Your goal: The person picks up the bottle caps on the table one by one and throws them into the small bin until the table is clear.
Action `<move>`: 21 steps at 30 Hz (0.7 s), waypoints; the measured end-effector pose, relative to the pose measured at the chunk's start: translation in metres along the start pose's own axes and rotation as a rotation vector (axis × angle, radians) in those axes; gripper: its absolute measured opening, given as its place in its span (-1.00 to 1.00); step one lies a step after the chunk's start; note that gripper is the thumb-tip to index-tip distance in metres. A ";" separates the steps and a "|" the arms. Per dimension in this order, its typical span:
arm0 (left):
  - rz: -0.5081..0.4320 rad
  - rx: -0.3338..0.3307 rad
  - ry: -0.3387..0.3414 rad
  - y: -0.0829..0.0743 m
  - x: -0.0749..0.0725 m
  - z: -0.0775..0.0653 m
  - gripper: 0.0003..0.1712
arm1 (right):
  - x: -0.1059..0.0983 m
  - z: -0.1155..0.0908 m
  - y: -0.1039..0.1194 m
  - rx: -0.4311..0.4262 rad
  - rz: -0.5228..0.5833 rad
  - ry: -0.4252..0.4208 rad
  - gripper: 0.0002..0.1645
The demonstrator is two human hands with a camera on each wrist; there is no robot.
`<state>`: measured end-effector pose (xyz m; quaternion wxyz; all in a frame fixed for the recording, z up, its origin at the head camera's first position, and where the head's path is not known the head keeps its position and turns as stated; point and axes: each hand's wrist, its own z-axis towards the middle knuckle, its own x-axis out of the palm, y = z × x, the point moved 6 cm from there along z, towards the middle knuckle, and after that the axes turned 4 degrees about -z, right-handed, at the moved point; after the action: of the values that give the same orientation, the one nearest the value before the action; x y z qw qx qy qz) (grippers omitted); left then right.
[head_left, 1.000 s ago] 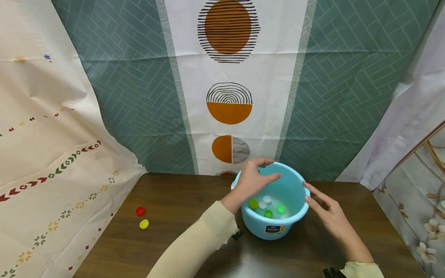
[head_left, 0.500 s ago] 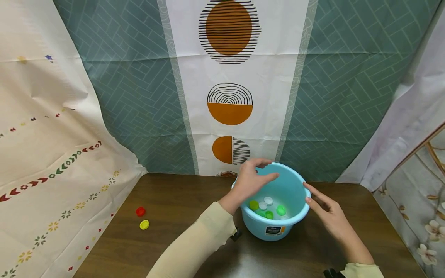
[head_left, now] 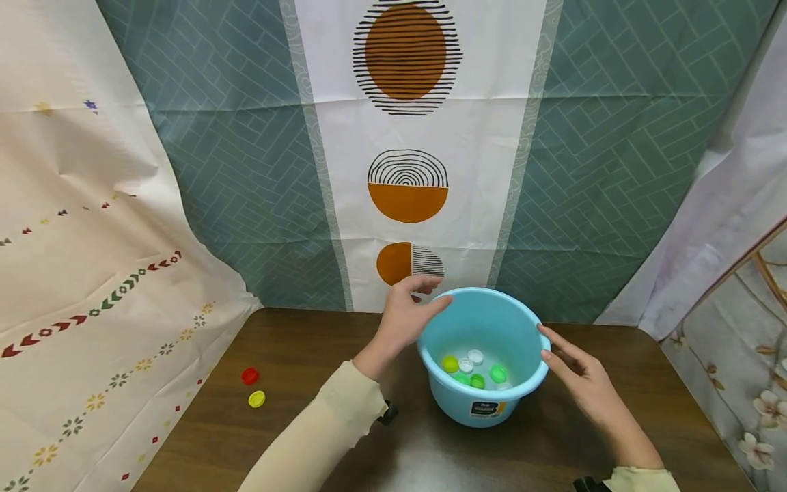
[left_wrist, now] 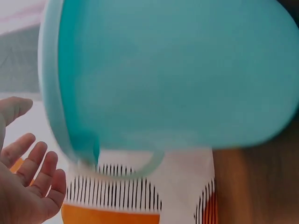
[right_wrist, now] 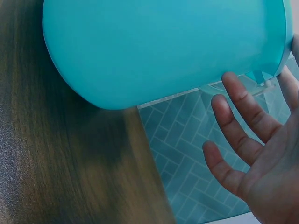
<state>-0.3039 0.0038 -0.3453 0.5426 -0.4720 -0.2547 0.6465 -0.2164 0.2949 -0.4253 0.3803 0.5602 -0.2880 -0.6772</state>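
A light blue plastic bucket [head_left: 451, 398] stands upright on the table, with several bottle caps at its bottom. Among them are a yellow-green cap [head_left: 450, 363], a white cap [head_left: 475, 357] and a green cap [head_left: 498, 374]. My left hand [head_left: 401, 320] hovers just outside the bucket's left rim, fingers loosely bent around nothing. On the other side, my right hand [head_left: 581, 379] touches the rim with thumb and index fingertips; its remaining fingers spread beside the wall in the right wrist view. A red cap [head_left: 249, 376] and a yellow cap [head_left: 256, 399] lie together at the table's left.
The dark wooden table [head_left: 320, 355] backs onto a hanging cloth [head_left: 246, 171] with green panels and orange circles. Cream patterned fabric [head_left: 92, 307] borders the left side, flowered fabric [head_left: 744, 383] the right. A clear bucket handle [left_wrist: 135, 173] hangs at the rim.
My left hand has moved left from above the bucket's opening to outside its rim, still without anything in it. The right hand stays at the rim, and the caps have not moved.
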 end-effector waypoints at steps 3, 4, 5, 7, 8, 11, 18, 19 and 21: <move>0.005 -0.018 -0.026 0.008 -0.015 -0.006 -0.60 | -0.001 -0.001 -0.001 0.002 -0.005 -0.003 -0.44; 0.006 -0.024 -0.034 0.011 -0.021 -0.009 -0.60 | -0.001 -0.001 -0.001 0.003 -0.005 -0.003 -0.44; 0.012 -0.031 -0.044 0.015 -0.026 -0.011 -0.60 | -0.001 -0.001 -0.002 0.005 -0.007 -0.002 -0.44; 0.037 -0.033 -0.074 0.021 -0.039 -0.016 -0.60 | -0.001 -0.001 -0.003 0.006 -0.012 0.000 -0.44; 0.050 -0.033 -0.091 0.025 -0.046 -0.018 -0.61 | -0.001 -0.001 -0.003 0.004 -0.016 0.002 -0.44; 0.082 -0.039 -0.143 0.037 -0.068 -0.024 -0.61 | -0.001 -0.002 -0.003 0.002 -0.012 -0.001 -0.44; 0.164 -0.097 -0.228 0.068 -0.123 -0.045 -0.64 | 0.000 -0.001 -0.001 -0.006 -0.002 -0.001 -0.44; 0.186 -0.101 -0.238 0.073 -0.130 -0.049 -0.64 | 0.000 0.000 0.000 -0.007 -0.004 0.004 -0.44; 0.233 -0.106 -0.255 0.084 -0.144 -0.057 -0.64 | 0.000 0.000 0.000 -0.006 -0.005 0.005 -0.44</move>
<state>-0.2973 -0.1662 -0.3921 0.4020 -0.4405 -0.2986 0.7451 -0.2167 0.2948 -0.4254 0.3810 0.5616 -0.2838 -0.6774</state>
